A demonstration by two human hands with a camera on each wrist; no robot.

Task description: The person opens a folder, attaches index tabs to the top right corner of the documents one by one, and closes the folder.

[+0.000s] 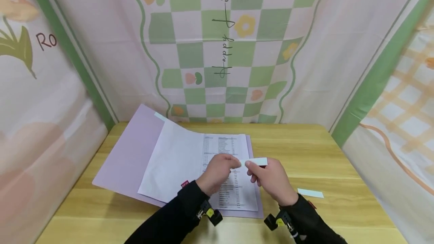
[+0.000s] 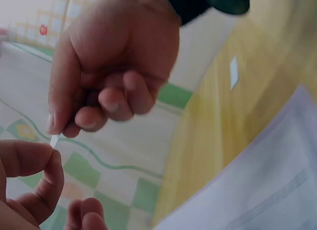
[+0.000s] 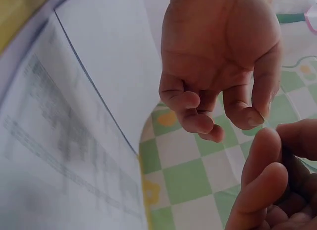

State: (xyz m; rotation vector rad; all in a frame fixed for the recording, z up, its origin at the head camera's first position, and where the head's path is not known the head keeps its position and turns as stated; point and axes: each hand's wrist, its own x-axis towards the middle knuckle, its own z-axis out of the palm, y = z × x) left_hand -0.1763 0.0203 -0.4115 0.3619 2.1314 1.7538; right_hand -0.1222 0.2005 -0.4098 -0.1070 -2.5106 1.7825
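Note:
Over the printed page, both hands hold a narrow pale strip [image 1: 256,161]. My left hand [image 1: 217,172] pinches its left end between thumb and forefinger. My right hand [image 1: 272,180] pinches it from the other side, and part of the strip shows above that hand's fingers. In the left wrist view only a small bit of the strip [image 2: 54,141] shows between the two sets of fingertips. Below the hands lies an open lilac folder [image 1: 127,157] with a white blank sheet [image 1: 173,153] on the left and a printed sheet [image 1: 225,144] on the right.
A second pale strip [image 1: 310,193] lies on the wooden table [image 1: 291,142] to the right of the folder. Another pale strip [image 1: 160,116] sits at the top of the folder's raised left cover. Patterned curtains [image 1: 217,48] stand behind and at both sides.

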